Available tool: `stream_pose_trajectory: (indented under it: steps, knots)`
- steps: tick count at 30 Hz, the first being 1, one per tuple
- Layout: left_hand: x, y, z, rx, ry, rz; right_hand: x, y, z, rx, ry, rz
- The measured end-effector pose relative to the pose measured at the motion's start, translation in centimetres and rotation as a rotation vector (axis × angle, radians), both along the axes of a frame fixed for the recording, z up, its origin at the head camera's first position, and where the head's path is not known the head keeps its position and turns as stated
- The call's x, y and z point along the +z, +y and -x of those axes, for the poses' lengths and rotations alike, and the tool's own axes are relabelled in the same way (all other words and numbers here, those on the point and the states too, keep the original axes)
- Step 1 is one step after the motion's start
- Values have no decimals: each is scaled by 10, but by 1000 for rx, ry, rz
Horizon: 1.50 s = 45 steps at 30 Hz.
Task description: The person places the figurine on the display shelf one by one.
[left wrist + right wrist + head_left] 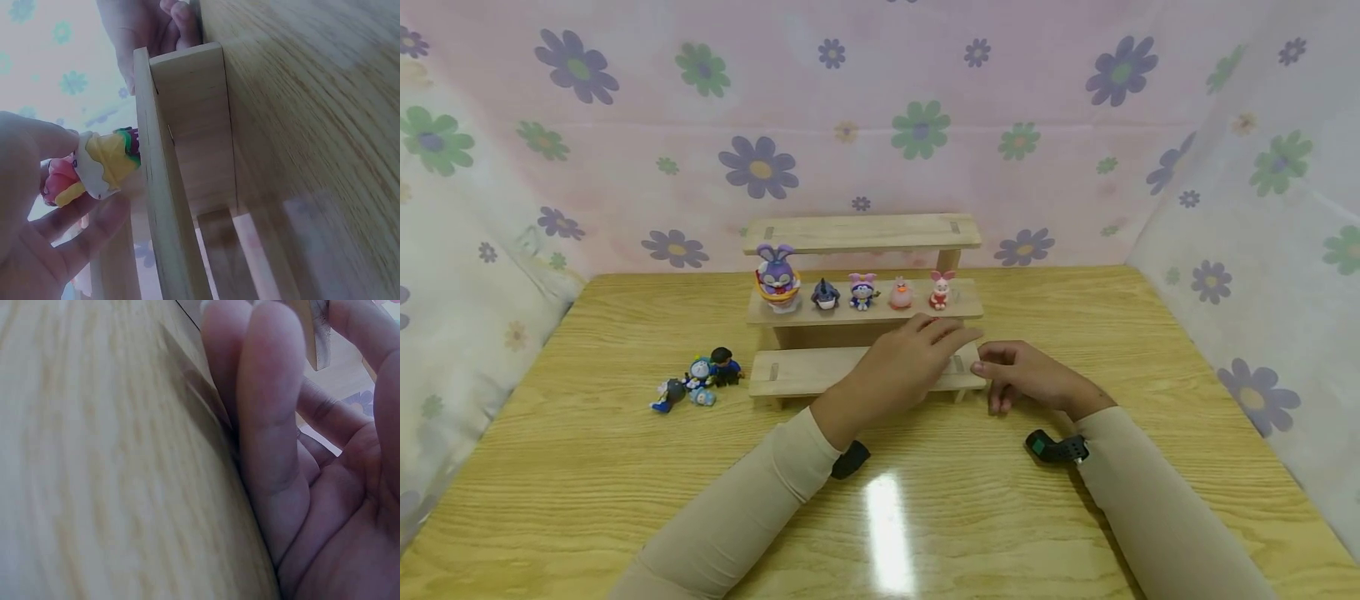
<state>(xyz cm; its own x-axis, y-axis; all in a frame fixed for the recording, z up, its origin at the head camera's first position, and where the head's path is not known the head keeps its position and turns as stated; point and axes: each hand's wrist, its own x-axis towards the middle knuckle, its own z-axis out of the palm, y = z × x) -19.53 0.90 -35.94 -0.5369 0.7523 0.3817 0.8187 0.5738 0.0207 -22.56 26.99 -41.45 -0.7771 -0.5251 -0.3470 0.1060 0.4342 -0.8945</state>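
Observation:
My left hand [898,367] is over the right part of the lowest step of a wooden tiered stand [805,368]. In the left wrist view it pinches a small toy figurine [109,159] with yellow, white, pink and green parts, whose base is at the step's top board. From the head camera the figurine is hidden behind this hand. My right hand [1026,379] is at the right end of that step, its thumb by the board's edge. Its loosely bent fingers [272,394] rest low along the tabletop in the right wrist view.
On the middle step stand a purple rabbit figurine in a basket [777,279], a dark blue figurine [825,295] and several more. The top step [861,233] rises behind them. Several small figurines [698,372] are grouped on the table left of the stand.

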Motion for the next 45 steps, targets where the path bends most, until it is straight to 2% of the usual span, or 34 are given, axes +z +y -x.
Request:
stream_pose_trajectory:
  steps: [5,9,14,23,29,35,38,45]
  knots:
    - [-1,-3,2,-5,-152,-133,1,-1,0,1,0,4]
    - [-1,-5,3,-50,-198,-205,0,-2,0,1,0,5]
    - [0,-4,5,-56,-254,-231,-1,-1,0,-4,-3,7]
    - [-1,-7,5,-64,-430,-267,1,-1,-1,-8,-8,8]
    - [-1,-7,6,-57,-499,-261,1,-1,0,-18,-19,2]
    - [0,-8,6,-57,-545,-281,1,-1,-1,-23,-16,-7]
    - [2,-10,5,-42,-544,-274,1,-1,-1,-25,-14,-17]
    - [14,-19,-2,44,-463,-268,-2,-1,1,-12,1,-23]
